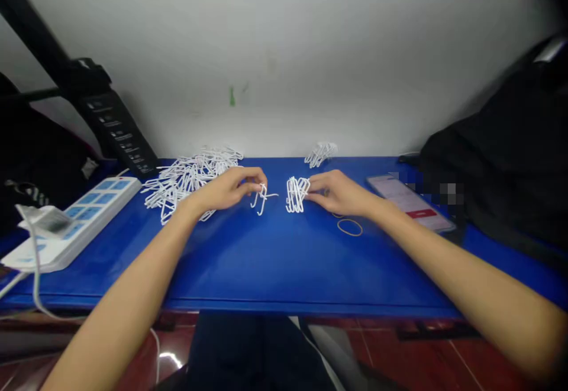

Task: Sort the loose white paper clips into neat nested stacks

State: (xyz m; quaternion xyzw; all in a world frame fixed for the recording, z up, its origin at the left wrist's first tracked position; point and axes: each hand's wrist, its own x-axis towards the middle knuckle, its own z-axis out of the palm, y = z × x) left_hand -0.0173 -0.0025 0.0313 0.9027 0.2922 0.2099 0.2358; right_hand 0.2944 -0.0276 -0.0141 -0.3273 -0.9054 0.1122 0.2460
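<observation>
My left hand (235, 188) pinches a few small white wire hooks (262, 199) between thumb and fingertips, with their bent ends hanging down. Just across a narrow gap, my right hand (336, 193) grips a neat bundle of white wire hooks (296, 194) by its right side. Beside and behind the left hand spreads a tangled heap of the same white hooks (189, 177). Another orderly bundle (321, 154) stands at the back near the wall. A tan rubber band (350, 235) lies on the blue tabletop (248, 267) by the right wrist.
On the left lies a white power strip (95, 225) with cables running over the table edge. A phone (410, 202) with a lit screen rests beyond the right forearm. Dark fabric (497, 160) fills the right side, and a black box-like strip (119, 133) leans at the left.
</observation>
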